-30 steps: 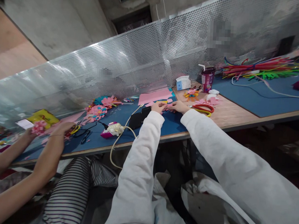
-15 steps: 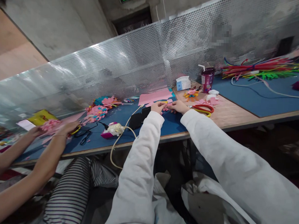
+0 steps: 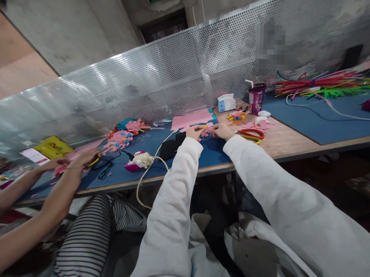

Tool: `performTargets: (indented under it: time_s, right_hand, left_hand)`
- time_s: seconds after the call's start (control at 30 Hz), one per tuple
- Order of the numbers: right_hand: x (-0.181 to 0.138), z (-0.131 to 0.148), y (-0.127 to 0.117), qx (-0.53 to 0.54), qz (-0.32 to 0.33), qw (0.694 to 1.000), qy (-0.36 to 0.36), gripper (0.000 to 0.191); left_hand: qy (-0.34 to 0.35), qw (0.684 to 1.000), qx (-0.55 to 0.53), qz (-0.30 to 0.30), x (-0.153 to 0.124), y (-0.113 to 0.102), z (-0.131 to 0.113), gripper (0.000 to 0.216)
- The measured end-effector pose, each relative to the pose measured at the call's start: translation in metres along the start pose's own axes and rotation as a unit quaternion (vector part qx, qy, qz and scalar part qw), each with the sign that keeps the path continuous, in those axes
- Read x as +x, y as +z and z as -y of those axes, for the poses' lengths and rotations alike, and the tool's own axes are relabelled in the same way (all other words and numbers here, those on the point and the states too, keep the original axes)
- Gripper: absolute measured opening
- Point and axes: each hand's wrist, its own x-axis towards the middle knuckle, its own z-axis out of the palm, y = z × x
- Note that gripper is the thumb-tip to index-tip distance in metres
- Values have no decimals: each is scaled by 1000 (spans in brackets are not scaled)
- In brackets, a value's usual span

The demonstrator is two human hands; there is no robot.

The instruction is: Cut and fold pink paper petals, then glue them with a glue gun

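Near the middle of the frame, the left hand (image 3: pixel 195 132) and the right hand (image 3: pixel 223 131) face each other just above the blue mat (image 3: pixel 217 145). The fingers of both are curled in and pinch a small pink paper piece (image 3: pixel 208 129) between the two hands (its exact shape is too small to make out). Pink scraps (image 3: pixel 204 135) lie just below it. Behind the hands, at the foot of the perforated screen (image 3: pixel 163 80), lies a pink sheet (image 3: pixel 190 119). Right of centre, scissors with red and yellow handles (image 3: pixel 253 135) rest just beside the right hand; above them are a paper flower (image 3: pixel 236 116), a tissue pack (image 3: pixel 226 103) and a purple cup (image 3: pixel 256 99) with a straw. At the left of the frame, a co-worker's hand (image 3: pixel 88 157) is at a yellow-handled tool (image 3: pixel 94 160), its grip unclear. Paper flowers in pink and blue (image 3: pixel 120 140) lie between the two people.
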Motion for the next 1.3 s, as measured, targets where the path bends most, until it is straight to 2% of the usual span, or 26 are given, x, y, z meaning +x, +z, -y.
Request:
performTargets:
  time_s: [0.13, 0.27, 0.47, 0.63, 0.87, 1.07, 1.3]
  right_hand:
    - [-1, 1, 2, 69, 27, 997, -8, 19]
    - [-1, 0, 4, 63, 46, 997, -14, 12]
    - [0, -2, 3, 62, 36, 997, -23, 16]
    - [-2, -1, 4, 95, 64, 993, -11, 21]
    - [-1, -2, 4, 77, 47, 996, -27, 18]
    - [-2, 0, 4, 97, 58, 993, -25, 25]
    - [3, -7, 4, 41, 49, 997, -39, 20]
  left_hand:
    - [-26, 1000, -17, -1, 4, -5, 4, 10]
    - [-32, 999, -39, 15, 3, -6, 3, 18]
    - [-60, 994, -84, 37, 2, -6, 2, 27]
    - [-68, 990, -115, 41, 7, -3, 9, 34]
    - [-70, 987, -141, 44, 13, 3, 20, 34]
    - [-96, 983, -148, 46, 10, 2, 14, 35]
    - [-100, 985, -134, 41, 8, 2, 12, 32]
